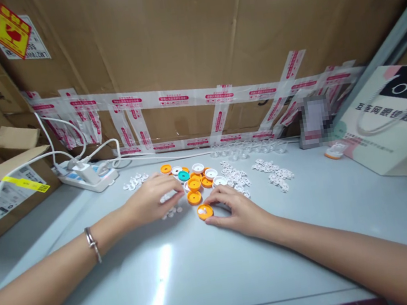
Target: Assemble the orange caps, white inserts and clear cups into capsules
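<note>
Between the thumb and fingers of my right hand (236,212) is an orange round cap (201,215), held by its rim near the table's surface. Small white pieces lie inside it. My left hand (155,197) hovers over loose white discs (174,211), its thumb and fingertips drawn together. Whatever those fingertips may pinch is too small to make out. Just beyond both hands lies a cluster of round caps: orange ones (194,197), white ones (197,168) and a teal one (183,176).
White clover-like pieces (281,180) lie to the right, with clear cups (248,149) behind. Small white parts (135,181) sit at left near a power strip (89,177) with cables. A paper bag (391,141), an opened carton (7,185) and a large taped box (172,35) border the table.
</note>
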Demonstrator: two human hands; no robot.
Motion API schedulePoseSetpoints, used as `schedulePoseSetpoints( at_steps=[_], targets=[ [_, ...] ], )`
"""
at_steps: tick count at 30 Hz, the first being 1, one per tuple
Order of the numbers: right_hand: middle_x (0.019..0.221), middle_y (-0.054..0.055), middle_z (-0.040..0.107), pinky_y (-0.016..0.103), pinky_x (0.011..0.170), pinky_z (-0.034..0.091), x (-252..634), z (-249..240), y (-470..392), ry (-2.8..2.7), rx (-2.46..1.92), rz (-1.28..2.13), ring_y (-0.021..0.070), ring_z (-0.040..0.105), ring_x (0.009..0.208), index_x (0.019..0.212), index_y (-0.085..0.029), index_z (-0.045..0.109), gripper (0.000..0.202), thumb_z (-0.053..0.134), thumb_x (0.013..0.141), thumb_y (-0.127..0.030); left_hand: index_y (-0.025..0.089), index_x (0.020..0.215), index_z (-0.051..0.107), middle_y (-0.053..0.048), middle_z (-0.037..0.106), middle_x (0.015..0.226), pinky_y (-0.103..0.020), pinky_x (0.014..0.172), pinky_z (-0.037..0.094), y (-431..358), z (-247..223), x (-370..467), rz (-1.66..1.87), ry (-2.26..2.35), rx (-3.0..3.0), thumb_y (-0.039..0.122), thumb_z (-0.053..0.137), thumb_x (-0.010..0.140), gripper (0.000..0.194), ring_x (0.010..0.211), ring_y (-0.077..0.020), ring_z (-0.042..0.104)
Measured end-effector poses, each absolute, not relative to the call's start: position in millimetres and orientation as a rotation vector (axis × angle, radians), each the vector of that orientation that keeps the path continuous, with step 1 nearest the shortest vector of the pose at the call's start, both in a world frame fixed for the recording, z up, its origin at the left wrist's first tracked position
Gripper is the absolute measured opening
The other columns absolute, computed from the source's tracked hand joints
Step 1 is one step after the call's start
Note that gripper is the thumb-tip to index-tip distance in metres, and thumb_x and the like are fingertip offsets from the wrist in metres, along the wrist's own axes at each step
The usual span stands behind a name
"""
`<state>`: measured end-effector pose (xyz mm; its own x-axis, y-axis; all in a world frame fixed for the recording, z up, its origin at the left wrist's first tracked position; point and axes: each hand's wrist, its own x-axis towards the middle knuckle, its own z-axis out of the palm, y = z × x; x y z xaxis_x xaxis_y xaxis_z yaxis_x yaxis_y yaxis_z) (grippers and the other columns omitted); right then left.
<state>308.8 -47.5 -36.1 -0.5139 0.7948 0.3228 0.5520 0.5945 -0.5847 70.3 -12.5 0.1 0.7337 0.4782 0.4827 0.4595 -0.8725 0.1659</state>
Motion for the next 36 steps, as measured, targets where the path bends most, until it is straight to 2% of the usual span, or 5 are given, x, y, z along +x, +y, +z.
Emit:
schedulePoseSetpoints(
  at_steps=[9, 15, 23, 29, 36],
  targets=[
    [0.095, 0.003, 0.057, 0.031, 0.083, 0.044, 309.4, -33.3, -48.9, -2.266, -1.104, 0.596, 0.0183, 0.055, 0.093, 0.097, -0.023, 0.062, 0.025, 0.067, 0.074, -0.030, 0.017, 0.082, 0.057, -0.003, 0.062, 0.077, -0.029, 0.074, 0.038, 12.0, 17.2, 35.8, 0.343, 1.012, 2.889, 0.025, 0.040, 0.088, 0.020, 0.070, -0.0156, 0.055],
    [0.100, 0.005, 0.058, 0.032, 0.081, 0.045, 310.5, -33.1, -48.6, -2.251, -1.095, 0.606, 0.0190, 0.056, 0.092, 0.106, -0.023, 0.057, 0.040, 0.070, 0.071, -0.037, 0.019, 0.089, 0.061, -0.003, 0.062, 0.092, -0.024, 0.076, 0.042, 23.4, 18.5, 21.5, 0.149, 0.985, 2.657, 0.027, 0.046, 0.086, 0.017, 0.084, -0.0155, 0.057],
    [0.099, 0.005, 0.059, 0.031, 0.077, 0.047, 309.8, -32.7, -48.2, -2.241, -1.056, 0.585, 0.0174, 0.057, 0.088, 0.105, -0.023, 0.057, 0.035, 0.067, 0.074, -0.033, 0.018, 0.087, 0.064, -0.003, 0.066, 0.089, -0.023, 0.072, 0.045, 35.7, 1.5, 17.3, 0.153, 1.052, 2.411, 0.038, 0.060, 0.076, 0.023, 0.080, -0.0153, 0.060],
    [0.099, 0.005, 0.059, 0.031, 0.077, 0.047, 310.6, -31.8, -50.2, -2.233, -1.050, 0.585, 0.0169, 0.058, 0.087, 0.105, -0.023, 0.057, 0.031, 0.064, 0.077, -0.033, 0.018, 0.086, 0.066, -0.003, 0.068, 0.083, -0.020, 0.066, 0.045, 33.3, 3.7, 19.8, 0.137, 1.083, 2.378, 0.035, 0.059, 0.076, 0.020, 0.073, -0.0138, 0.061],
    [0.097, 0.004, 0.060, 0.030, 0.076, 0.048, 311.2, -32.7, -49.8, -2.199, -1.006, 0.578, 0.0157, 0.058, 0.085, 0.105, -0.023, 0.058, 0.031, 0.065, 0.077, -0.033, 0.019, 0.087, 0.069, -0.001, 0.070, 0.083, -0.019, 0.066, 0.044, 30.8, 10.1, 22.0, 0.192, 1.191, 2.470, 0.027, 0.054, 0.075, 0.021, 0.073, -0.0132, 0.061]
  ],
)
